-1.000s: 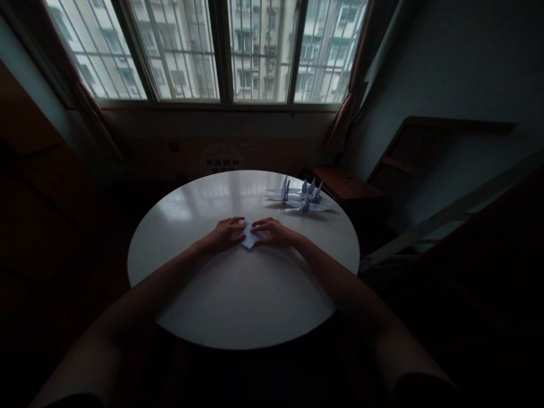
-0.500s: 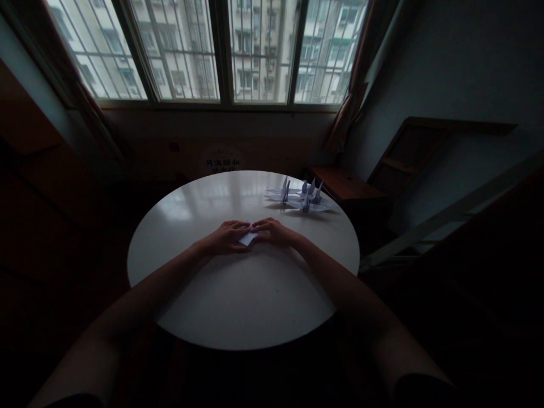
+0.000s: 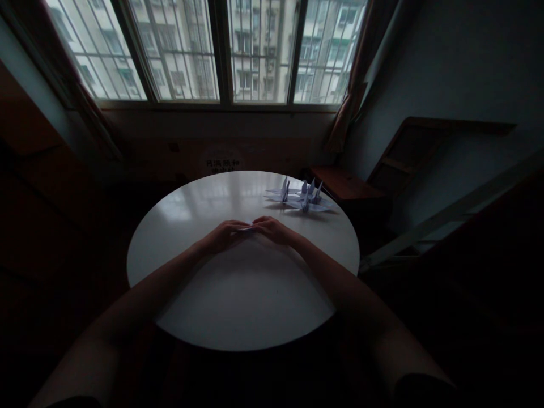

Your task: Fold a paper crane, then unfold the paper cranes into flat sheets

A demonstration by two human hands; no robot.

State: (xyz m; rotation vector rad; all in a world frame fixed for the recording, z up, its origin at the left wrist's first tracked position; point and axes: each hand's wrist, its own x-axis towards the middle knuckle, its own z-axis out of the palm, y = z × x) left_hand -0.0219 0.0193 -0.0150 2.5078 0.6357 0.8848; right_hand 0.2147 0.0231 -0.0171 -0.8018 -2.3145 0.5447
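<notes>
White paper (image 3: 245,229), 1 pc, held btwn 2 hands (image 3: 224,235) (image 3: 275,231).

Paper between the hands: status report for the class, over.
Left hand, right hand: both touching the paper, grip unclear. Only a thin sliver of it showing. Paper cranes beyond the right hand, not in the way.

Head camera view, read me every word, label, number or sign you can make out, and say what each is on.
"月满颐和", my best reading of blurred characters: on the round patch of the brown panel below the window.
Line beneath: too blurred, partly cut off by the table.
Faint marks above: too small to read.
No lettering discernible on the paper cranes or held paper.
</notes>
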